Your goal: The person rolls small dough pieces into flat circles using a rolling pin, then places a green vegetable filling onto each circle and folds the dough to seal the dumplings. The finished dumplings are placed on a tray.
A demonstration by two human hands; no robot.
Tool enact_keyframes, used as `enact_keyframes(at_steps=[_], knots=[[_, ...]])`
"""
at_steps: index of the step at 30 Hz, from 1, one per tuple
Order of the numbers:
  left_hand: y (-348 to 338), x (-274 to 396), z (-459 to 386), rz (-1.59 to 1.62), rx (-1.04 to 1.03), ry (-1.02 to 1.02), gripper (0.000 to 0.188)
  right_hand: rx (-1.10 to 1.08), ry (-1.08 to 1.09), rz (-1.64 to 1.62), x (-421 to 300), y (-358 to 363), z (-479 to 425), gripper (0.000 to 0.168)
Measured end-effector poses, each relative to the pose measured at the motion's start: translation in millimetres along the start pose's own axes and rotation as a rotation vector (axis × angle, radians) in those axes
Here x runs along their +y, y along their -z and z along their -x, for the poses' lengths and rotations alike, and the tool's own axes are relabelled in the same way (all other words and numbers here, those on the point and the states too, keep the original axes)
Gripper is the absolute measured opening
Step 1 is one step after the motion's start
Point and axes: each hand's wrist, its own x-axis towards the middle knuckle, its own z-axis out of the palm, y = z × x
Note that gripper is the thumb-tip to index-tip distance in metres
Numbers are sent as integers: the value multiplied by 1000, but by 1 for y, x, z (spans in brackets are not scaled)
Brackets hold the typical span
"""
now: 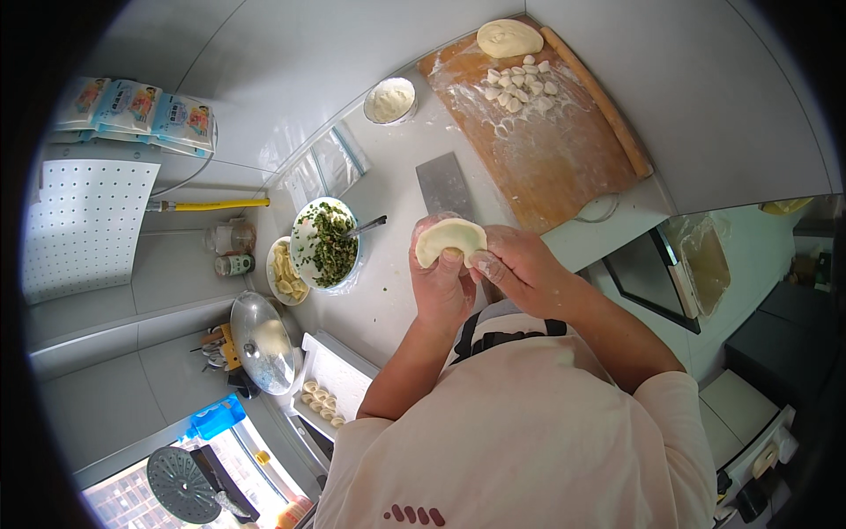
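A pale, half-moon dumpling [441, 238] with greenish filling showing through is held up in front of my chest. My left hand [439, 281] grips its left side, the thumb pressed on its lower edge. My right hand [522, 270] pinches the right end between thumb and fingers. Flour dusts the fingers of both hands. Just beyond them a metal cleaver blade [445, 185] lies flat on the counter, its near end hidden by my hands. Left of the hands stands a white bowl [299, 228] of chopped green filling [330, 248] with a spoon [367, 225] in it.
A floured wooden board [562, 159] holds dough pieces [515, 86], a dough slab [509, 38] and a rolling pin [598, 102]. Around the counter are a flour bowl [390, 118], a plate of yellowish pieces [285, 272], a glass lid [263, 344] and a white tray [347, 367] with several finished dumplings [322, 401].
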Motion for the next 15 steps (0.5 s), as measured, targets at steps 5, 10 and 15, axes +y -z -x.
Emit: enact_keyframes(at_steps=[5,10,15], knots=[[-4,-2,-1,-71,8,-68,47,-30,-22,-59,5,-2,1,16],[-11,-7,0,-83,100,-182,28,-30,-19,-59,2,-3,2,16],[-8,-7,0,-182,59,-180,44,-24,-82,-136,3,-5,3,18]])
